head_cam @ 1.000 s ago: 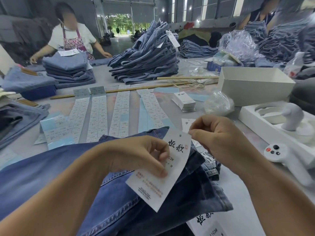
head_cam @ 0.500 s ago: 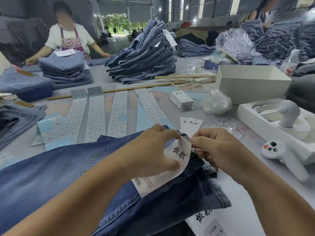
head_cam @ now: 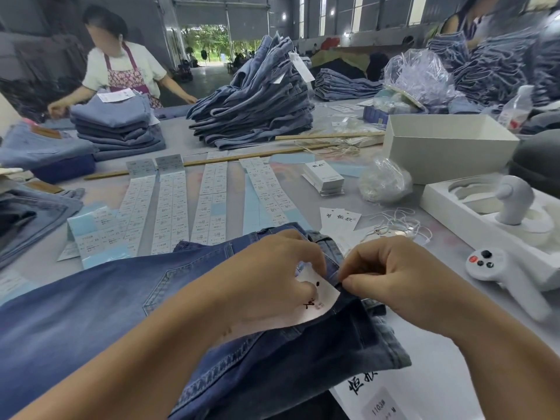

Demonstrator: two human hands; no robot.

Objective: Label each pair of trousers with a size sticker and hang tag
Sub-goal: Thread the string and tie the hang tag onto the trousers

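Hang tag going onto the waistband

Left hand [head_cam: 272,280] pinches the hang tag [head_cam: 318,301] against the trousers [head_cam: 121,313] at centre frame; right hand [head_cam: 391,277], at three o'clock, pinches something unseen, likely the string. A loosened pinch could free the tag.

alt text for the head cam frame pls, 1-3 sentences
Two bare hands work at the waistband of dark blue jeans on a grey table: the left hand holds a white hang tag against the denim, the right hand pinches at its top edge. Behind lie strips of size stickers, spare tags and stacked jeans.
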